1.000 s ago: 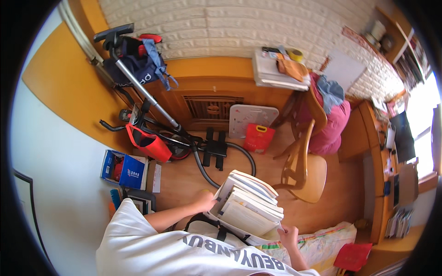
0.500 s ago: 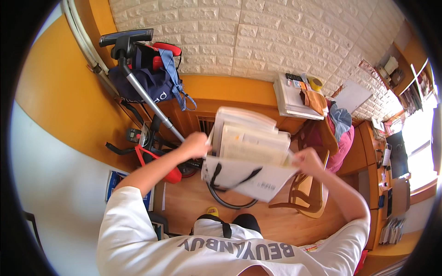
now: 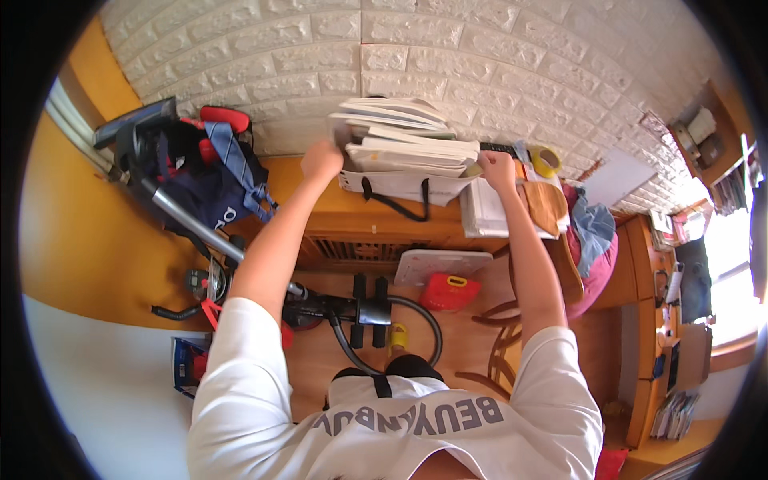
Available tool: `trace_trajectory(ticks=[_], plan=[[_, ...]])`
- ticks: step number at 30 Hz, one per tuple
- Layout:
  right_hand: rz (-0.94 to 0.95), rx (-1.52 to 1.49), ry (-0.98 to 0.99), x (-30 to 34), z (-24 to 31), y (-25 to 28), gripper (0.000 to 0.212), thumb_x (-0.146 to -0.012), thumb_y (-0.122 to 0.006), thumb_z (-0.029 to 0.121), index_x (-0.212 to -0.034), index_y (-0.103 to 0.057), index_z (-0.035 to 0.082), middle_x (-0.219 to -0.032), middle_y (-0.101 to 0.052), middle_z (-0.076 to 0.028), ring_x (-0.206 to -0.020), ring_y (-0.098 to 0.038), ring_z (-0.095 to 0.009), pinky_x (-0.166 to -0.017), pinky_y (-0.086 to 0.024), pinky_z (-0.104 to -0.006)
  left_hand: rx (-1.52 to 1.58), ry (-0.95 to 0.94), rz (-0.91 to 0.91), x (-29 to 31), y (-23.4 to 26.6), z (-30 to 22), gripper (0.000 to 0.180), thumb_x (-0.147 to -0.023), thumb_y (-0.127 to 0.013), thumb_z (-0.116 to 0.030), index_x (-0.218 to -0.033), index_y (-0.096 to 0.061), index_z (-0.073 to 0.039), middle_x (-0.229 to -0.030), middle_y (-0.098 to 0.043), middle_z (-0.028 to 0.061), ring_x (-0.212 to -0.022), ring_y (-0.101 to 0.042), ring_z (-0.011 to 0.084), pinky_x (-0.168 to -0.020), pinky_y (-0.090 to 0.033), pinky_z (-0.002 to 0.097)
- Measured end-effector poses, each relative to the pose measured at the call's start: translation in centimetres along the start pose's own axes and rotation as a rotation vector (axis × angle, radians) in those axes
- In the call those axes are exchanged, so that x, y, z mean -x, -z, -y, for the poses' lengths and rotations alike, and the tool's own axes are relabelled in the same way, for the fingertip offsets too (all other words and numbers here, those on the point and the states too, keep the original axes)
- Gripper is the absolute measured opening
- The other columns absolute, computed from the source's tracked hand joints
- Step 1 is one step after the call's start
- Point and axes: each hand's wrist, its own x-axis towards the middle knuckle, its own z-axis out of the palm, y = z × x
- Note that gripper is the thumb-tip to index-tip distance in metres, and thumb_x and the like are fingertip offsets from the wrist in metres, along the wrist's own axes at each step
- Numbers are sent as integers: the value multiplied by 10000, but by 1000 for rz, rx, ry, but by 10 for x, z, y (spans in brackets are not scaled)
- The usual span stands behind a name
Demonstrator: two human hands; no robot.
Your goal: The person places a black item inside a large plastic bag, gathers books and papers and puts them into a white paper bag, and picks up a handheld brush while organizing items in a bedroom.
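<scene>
A white paper bag (image 3: 454, 190) with black handles is held between my two arms, stretched out over the wooden cabinet top (image 3: 302, 206). It is packed with a stack of papers and booklets (image 3: 412, 154) that rise above its rim. My left hand (image 3: 323, 162) is closed on the bag's left upper edge. At the right upper edge, my right hand (image 3: 498, 170) pinches the bag. Whether its underside touches the cabinet top I cannot tell. Just right of it lies a white stack (image 3: 485, 210), partly behind my right forearm.
A brown pouch (image 3: 546, 208) and a yellow tape roll (image 3: 546, 161) lie on the white stack. To the left are a vacuum cleaner tube (image 3: 188, 220) and a dark blue bag (image 3: 196, 188). A red bag (image 3: 450, 293) is on the floor; a wooden chair (image 3: 502, 356) stands at right.
Both hands have carried the paper bag forward, away from my body, from above the floor to the cabinet top by the brick wall. The red bag on the floor has come into view.
</scene>
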Motion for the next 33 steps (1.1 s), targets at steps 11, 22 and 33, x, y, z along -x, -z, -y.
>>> trace_trajectory(ticks=[11, 22, 33], plan=[[-588, -910, -47, 35, 31, -75, 339, -948, -466, 229, -1117, -580, -42, -1082, -594, -128, -1019, -582, -249, -901, -439, -327, 1827, 241, 153, 2, -99, -11, 582, -947, -361, -506, -1325, -389, -64, -1251, -471, 68, -1117, -464, 194, -949, -371, 339], [-463, -572, 375, 35, 49, -102, 1131, -535, -783, 638, -1308, -333, -53, -1209, -481, -141, -1110, -480, -226, -954, -378, -346, 1752, 215, 35, -15, -83, -17, 578, -978, -296, -473, -1384, -328, -62, -1348, -421, 71, -1225, -401, 191, -1036, -309, 341], [-356, -666, 247, -6, 2, -117, 851, -612, -819, 455, -1198, -461, -49, -1059, -581, -103, -987, -546, -187, -875, -423, -308, 1195, -285, -136, -9, -94, -3, 803, -873, -536, -466, -1416, -191, 16, -1419, -293, 165, -1301, -306, 276, -1053, -267, 376]])
